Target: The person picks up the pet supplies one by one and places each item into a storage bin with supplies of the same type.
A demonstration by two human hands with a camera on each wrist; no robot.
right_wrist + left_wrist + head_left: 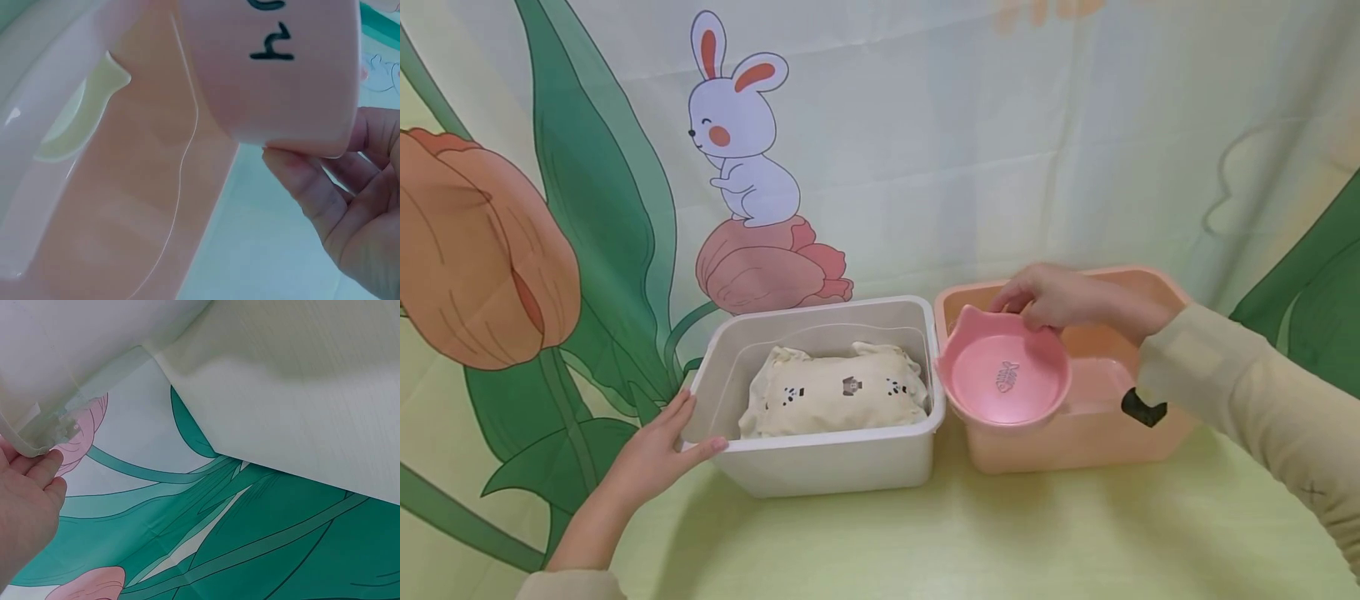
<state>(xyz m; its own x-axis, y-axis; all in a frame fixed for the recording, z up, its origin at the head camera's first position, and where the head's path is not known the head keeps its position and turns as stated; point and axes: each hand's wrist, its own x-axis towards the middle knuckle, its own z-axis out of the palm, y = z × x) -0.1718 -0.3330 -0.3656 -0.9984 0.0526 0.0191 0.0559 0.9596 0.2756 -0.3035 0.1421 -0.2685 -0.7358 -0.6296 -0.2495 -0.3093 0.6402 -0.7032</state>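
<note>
A pink bowl (1004,379) with cat-ear points on its rim is tilted toward me, showing a small fish-shaped mark inside. My right hand (1051,296) pinches its far edge above the left end of the peach bin (1022,450). Dark letters on the bowl's outside (281,94) show in the right wrist view. My left hand (651,454) rests at the near left corner of the white bin (827,467), thumb along the front rim and fingers along the side. Inside lies a cream ruffled cushion (842,396) with small animal prints.
The bins stand side by side on a pale green table (880,550), close to a printed backdrop (925,150). A pale yellow piece (87,119) with a pointed tip lies in the peach bin. A black object (1144,407) shows below my right sleeve.
</note>
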